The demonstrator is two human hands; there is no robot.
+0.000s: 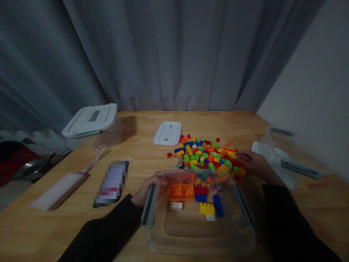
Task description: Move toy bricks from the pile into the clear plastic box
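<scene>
Wooden table (136,153), grey curtain behind. Your left hand (148,189) grips the clear container (200,225) by its left rim (few bricks inside). Your right hand (252,163) rests on the brick pile (207,154) just beyond; can't tell its grip.

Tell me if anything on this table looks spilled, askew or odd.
The bricks lie in a loose heap on the bare table, not in a container. The right hand rests at the heap's edge. The left hand holds the clear box, which holds only a few bricks. Its lid lies apart. Nothing looks damaged.
</scene>
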